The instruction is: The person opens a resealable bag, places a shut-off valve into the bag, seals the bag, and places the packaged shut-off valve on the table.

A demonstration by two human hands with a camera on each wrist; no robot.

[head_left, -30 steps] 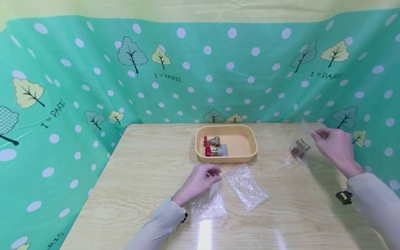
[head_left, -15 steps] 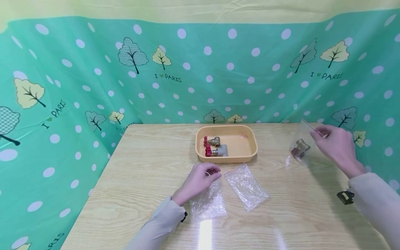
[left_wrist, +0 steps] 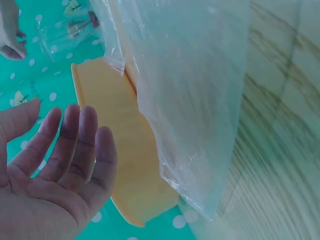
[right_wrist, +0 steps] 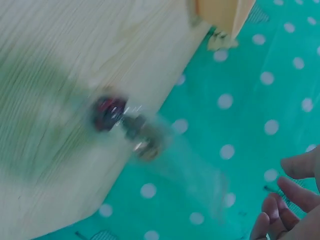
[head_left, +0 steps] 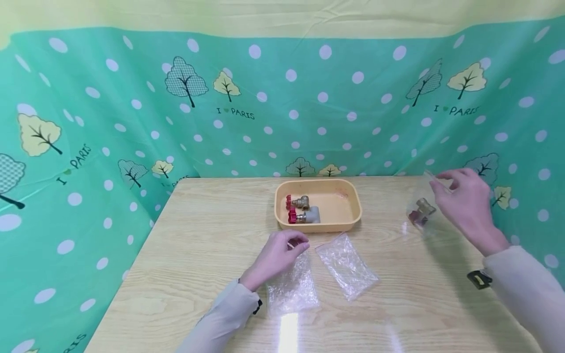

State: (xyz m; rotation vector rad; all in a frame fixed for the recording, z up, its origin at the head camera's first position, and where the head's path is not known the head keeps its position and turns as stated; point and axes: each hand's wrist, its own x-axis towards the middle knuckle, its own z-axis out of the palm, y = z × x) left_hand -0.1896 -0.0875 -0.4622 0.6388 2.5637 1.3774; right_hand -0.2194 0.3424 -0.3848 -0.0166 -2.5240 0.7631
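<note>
A clear plastic bag (head_left: 417, 196) with a red-handled brass valve (head_left: 425, 207) in it is at the table's right side. My right hand (head_left: 465, 203) is beside the bag's top; in the right wrist view thumb and index finger stand apart with a gap from the blurred bag. Whether the bag touches the table, I cannot tell. My left hand (left_wrist: 55, 175) has loosely bent fingers and holds nothing, over the upper end of a clear bag (head_left: 293, 289) on the table. A second clear bag (head_left: 346, 264) lies to its right.
Behind the two flat bags stands an orange plastic tray (head_left: 318, 228). In its left half lie a brass valve (head_left: 302, 202) and a grey-bodied valve (head_left: 311, 215), both with red handles. A green dotted curtain (head_left: 273, 122) surrounds the wooden table (head_left: 212, 215).
My right hand has shifted slightly left toward the bag's top, and the bag with the valve has hardly moved. My left hand has stayed nearly still. The head view has shifted a little.
</note>
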